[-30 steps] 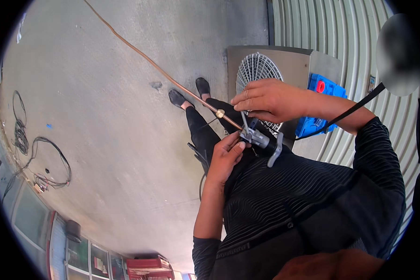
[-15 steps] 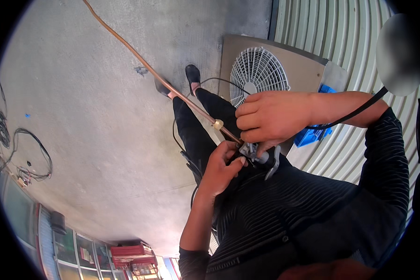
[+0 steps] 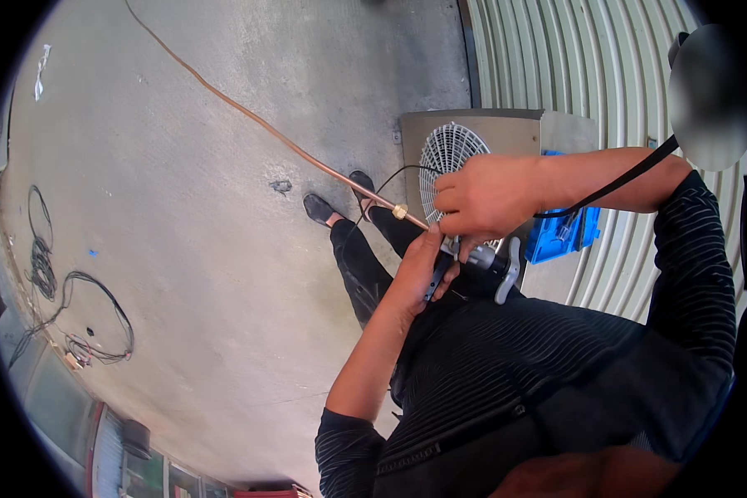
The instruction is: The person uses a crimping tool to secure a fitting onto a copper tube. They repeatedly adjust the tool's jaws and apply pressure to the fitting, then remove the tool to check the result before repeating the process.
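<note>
A long copper pipe (image 3: 249, 120) runs from the upper left across the concrete floor up to my hands, with a brass nut (image 3: 400, 212) near its end. My right hand (image 3: 490, 199) is closed over the pipe's end and the grey metal tool (image 3: 504, 274) clamped there. Just below it, my left hand (image 3: 413, 278) grips the tool's dark handle (image 3: 432, 280), fingers stretched up toward the pipe. My black-clad legs and shoes (image 3: 319, 209) show beneath the hands.
A grey outdoor air-conditioner unit with a round fan grille (image 3: 446, 153) stands behind my hands against a corrugated metal wall (image 3: 556, 66). An open blue tool case (image 3: 566, 236) lies beside it. Loose black cables (image 3: 75, 332) lie coiled on the floor at left.
The view has swung, so the unit and cables shifted in the picture. Both hands stay on the tool at the pipe's end; the right hand has slid further over it.
</note>
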`<state>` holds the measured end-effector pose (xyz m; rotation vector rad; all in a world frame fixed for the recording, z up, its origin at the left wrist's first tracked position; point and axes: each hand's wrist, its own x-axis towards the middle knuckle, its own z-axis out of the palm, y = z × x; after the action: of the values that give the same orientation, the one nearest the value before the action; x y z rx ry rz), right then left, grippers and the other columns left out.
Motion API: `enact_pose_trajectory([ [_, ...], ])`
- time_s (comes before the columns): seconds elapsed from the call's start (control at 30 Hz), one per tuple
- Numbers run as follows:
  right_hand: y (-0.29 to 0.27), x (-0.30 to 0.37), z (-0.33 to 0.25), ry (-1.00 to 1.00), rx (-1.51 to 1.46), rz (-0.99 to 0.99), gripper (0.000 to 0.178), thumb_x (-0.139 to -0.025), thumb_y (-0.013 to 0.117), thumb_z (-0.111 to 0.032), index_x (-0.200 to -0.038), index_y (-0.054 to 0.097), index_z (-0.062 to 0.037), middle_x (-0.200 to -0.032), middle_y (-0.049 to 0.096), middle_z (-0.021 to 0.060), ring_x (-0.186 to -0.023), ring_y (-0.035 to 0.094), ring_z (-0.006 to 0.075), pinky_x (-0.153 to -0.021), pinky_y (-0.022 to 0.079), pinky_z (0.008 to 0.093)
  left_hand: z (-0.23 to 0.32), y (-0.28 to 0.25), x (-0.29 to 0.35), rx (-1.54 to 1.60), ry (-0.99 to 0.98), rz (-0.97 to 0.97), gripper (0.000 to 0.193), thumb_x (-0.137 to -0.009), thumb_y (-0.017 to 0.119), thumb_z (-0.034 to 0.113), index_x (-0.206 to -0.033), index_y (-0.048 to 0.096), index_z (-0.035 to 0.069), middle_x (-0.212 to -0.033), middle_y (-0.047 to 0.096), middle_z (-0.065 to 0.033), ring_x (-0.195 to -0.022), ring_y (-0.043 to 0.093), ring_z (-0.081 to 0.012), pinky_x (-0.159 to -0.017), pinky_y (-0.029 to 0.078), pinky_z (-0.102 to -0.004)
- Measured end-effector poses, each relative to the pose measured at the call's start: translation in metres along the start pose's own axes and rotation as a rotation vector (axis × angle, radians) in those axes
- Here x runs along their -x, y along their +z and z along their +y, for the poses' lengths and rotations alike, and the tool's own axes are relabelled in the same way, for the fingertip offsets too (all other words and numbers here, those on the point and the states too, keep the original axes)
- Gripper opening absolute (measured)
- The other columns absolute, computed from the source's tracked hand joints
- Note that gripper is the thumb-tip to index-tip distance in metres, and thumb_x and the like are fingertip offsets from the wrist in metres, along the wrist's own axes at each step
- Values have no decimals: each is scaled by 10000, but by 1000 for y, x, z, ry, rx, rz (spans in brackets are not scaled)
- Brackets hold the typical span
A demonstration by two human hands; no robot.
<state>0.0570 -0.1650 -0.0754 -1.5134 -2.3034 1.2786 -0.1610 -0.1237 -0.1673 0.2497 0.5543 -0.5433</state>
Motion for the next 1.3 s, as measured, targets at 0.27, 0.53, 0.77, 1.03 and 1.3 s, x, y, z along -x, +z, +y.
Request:
enact_pose_trajectory([
  [0.27, 21, 33, -79, 739, 59, 409, 395, -825, 748, -400, -886, 598, -41, -802, 626, 135, -813, 651, 354, -644, 508, 475, 18, 33, 0, -36, -92, 95, 531, -1039, 350, 607, -862, 496, 128, -575, 432, -15, -336, 319, -108, -325, 246, -245],
  [0.53, 27, 35, -115, 1388, 89, 661, 399, -886, 694, -392, -878, 590, -7, -748, 664, 166, -707, 676, 362, -603, 522, 442, 30, 89, -30, -58, -24, 41, 495, -1070, 305, 530, -851, 499, 129, -582, 456, -18, -352, 346, -121, -325, 270, -252],
  [0.77, 3, 78, -145, 1280, 81, 819, 179, -840, 704, -162, -882, 610, -16, -746, 680, 188, -748, 696, 374, -635, 538, 440, 43, 119, -30, -51, -54, -11, 497, -1072, 278, 531, -956, 540, 124, -654, 475, -16, -428, 398, -120, -356, 296, -243],
  [1.03, -26, 123, -135, 653, 2, 496, 129, -840, 704, -112, -942, 674, -39, -725, 651, 145, -705, 655, 345, -616, 497, 446, 52, 102, 7, -63, -88, -29, 512, -1042, 326, 582, -1069, 539, 117, -652, 464, -14, -433, 376, -95, -362, 283, -219],
  [1.3, -62, 23, -48, -147, 362, 227, 543, -809, 748, -436, -1216, 627, -98, -1378, 559, 110, -1279, 537, 300, -898, 501, 439, 49, 61, 52, -145, -71, 75, 473, -1046, 277, 564, -999, 502, 151, -586, 413, 9, -372, 331, -63, -329, 262, -202],
])
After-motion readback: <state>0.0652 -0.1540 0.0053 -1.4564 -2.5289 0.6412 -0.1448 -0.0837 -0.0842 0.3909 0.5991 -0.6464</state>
